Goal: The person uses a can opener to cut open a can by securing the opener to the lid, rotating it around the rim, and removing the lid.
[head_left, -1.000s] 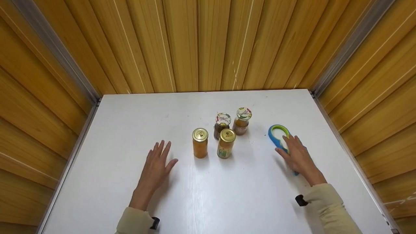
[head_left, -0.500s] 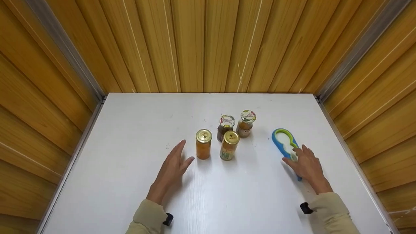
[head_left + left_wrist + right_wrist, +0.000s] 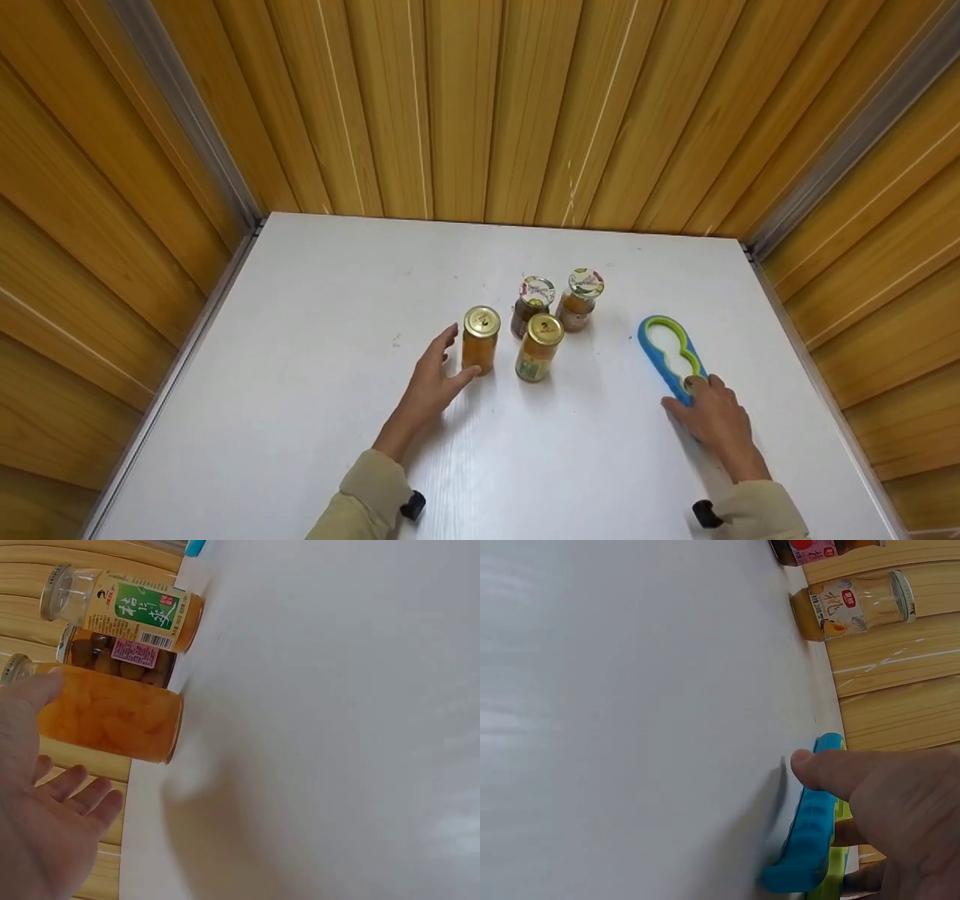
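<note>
From the head view, four small glass jars stand upright in a cluster at the middle of the white bench [image 3: 300, 420], which is walled in by yellow wooden panelling [image 3: 480, 105]. The left hand [image 3: 431, 384] lies beside the nearest one, a gold-lidded glass jar of orange fruit [image 3: 480, 340]; its fingers [image 3: 444, 343] are spread and relaxed, the thumb tip reaching the jar's base and the fingertips just left of the glass. Well apart to the right, the right hand [image 3: 712, 420] rests on the near end of a flat blue-and-green plastic jar opener [image 3: 670, 357], with fingertips laid on its lower loop.

In the left wrist view, the left hand [image 3: 45, 825] is uncurled, its thumb alongside the orange fruit jar [image 3: 112, 722], not wrapped round it. Beyond stand a green-labelled gold-lidded jar [image 3: 127, 607] and a dark jar with a pink label [image 3: 120, 660].

In the right wrist view, the right hand [image 3: 896, 817] covers the jar opener [image 3: 810, 832], thumb pressed at its blue edge; whether the other fingers curl under cannot be told. A patterned-lid jar with orange contents [image 3: 851, 604] stands farther off.
</note>
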{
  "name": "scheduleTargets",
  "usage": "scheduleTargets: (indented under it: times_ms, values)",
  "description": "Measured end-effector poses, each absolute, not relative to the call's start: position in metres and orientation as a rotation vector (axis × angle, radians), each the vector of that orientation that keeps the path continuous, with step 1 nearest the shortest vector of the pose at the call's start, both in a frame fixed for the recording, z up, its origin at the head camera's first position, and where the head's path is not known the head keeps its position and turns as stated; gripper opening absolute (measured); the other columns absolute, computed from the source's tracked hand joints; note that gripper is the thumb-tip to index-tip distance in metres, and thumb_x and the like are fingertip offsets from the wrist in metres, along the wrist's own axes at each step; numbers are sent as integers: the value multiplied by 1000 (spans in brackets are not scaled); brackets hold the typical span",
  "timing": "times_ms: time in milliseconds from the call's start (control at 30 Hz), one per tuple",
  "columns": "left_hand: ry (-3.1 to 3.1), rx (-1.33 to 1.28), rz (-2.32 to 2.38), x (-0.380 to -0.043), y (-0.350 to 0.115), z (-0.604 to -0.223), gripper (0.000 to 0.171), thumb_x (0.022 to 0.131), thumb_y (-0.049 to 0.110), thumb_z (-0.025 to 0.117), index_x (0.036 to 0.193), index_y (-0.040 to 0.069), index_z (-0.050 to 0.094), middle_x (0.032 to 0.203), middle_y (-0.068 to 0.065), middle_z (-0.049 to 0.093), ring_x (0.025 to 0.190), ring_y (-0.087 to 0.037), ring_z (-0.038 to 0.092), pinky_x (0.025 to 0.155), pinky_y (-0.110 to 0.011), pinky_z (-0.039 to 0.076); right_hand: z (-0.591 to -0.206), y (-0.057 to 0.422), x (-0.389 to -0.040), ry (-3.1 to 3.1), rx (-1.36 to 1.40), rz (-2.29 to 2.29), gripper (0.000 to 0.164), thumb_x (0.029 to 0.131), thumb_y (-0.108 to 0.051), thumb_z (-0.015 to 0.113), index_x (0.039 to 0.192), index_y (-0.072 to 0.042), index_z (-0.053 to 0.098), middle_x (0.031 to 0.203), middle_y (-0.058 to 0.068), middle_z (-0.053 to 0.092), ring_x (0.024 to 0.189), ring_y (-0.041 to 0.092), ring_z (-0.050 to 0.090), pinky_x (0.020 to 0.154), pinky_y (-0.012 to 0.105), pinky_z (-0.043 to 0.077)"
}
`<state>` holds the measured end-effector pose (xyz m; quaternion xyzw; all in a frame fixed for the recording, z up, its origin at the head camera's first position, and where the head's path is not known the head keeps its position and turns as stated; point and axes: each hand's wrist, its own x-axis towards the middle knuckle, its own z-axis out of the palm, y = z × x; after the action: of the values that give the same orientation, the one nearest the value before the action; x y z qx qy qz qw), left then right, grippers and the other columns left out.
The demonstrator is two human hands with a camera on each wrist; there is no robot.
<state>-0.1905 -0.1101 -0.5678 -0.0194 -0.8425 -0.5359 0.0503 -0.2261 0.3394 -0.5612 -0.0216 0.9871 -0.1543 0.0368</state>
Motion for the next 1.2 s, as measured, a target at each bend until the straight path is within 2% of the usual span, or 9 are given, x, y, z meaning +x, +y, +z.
scheduleTargets:
  times_ms: [200, 467, 767, 1000, 1100, 1200]
  values:
    - [-2521, -66, -1639, -199, -101, -569, 80, 79, 37, 73, 144, 16, 31, 142, -2, 38, 127, -20, 38, 102, -37, 35, -565, 339, -228, 3061, -29, -474, 66, 83, -41, 66, 124, 8, 49, 115, 36, 42, 93, 43, 46, 68, 56, 42]
    - [-2498, -29, -1690, -205, -92, -570, 79, 78, 30, 75, 143, 18, 32, 138, 3, 41, 128, -15, 37, 105, -41, 30, -568, 339, -225, 3138, 2, -517, 53, 82, -34, 69, 116, 5, 57, 109, 33, 48, 95, 45, 47, 66, 56, 41]
    - [-2393, -69, -1742, -217, -89, -570, 83, 76, 39, 75, 143, 15, 31, 137, 0, 43, 126, -17, 40, 106, -42, 28, -570, 332, -226, 3205, -15, -594, 38, 80, -21, 71, 109, 3, 63, 103, 32, 52, 92, 45, 49, 64, 55, 42]
    - [-2363, -67, -1753, -223, -85, -565, 76, 76, 30, 76, 139, 14, 36, 133, 0, 48, 123, -17, 44, 105, -40, 30, -569, 329, -226, 3156, 78, -723, 37, 83, -19, 68, 109, 7, 62, 107, 36, 49, 97, 50, 47, 68, 63, 40]
    - [-2370, -57, -1761, -224, -84, -563, 73, 76, 29, 77, 137, 15, 39, 130, 1, 51, 120, -16, 46, 103, -40, 32, -568, 329, -224, 3132, 77, -781, 39, 84, -20, 67, 111, 8, 61, 104, 35, 50, 94, 47, 49, 65, 57, 43]
    - [-2388, -57, -1761, -225, -83, -562, 71, 77, 30, 76, 136, 16, 41, 129, 2, 52, 120, -15, 47, 103, -38, 34, -565, 328, -223, 3118, 48, -842, 39, 86, -20, 65, 110, 10, 60, 102, 33, 53, 88, 41, 53, 61, 46, 47]
